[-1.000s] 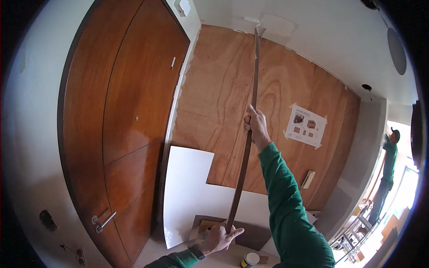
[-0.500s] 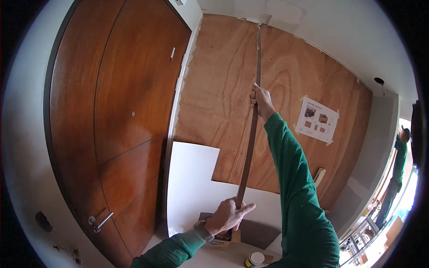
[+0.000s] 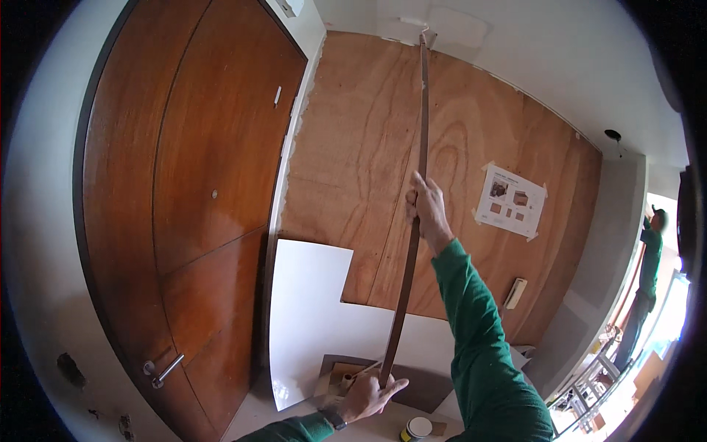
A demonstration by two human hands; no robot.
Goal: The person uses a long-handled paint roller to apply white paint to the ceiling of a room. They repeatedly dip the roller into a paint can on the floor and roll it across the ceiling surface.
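A long, narrow brown wooden pole (image 3: 401, 309) rises from low in front of me to the ceiling. At its upper end a thin bent wire frame (image 3: 425, 31), like a paint roller's, reaches the white ceiling; the tip is too small to make out fully. My right hand (image 3: 428, 210) is wrapped round the pole near its middle. Lower down, my left hand (image 3: 364, 398) holds the pole's bottom end, with the thumb stretched out to the right. Behind the pole stands a plywood wall panel (image 3: 353, 132).
A brown wooden door (image 3: 210, 147) with a metal handle (image 3: 168, 370) stands at left. White sheet material (image 3: 305, 317) leans against the plywood. A lidded tub (image 3: 418, 429) is low at the front. A printed sheet (image 3: 510, 201) is taped to the plywood. Another person (image 3: 649, 272) stands far right near a ladder (image 3: 589, 390).
Both my hands have come lower with the pole. Its upper end now shows farther over the ceiling, past the plywood's top edge. My grips remain, and the view has shifted slightly.
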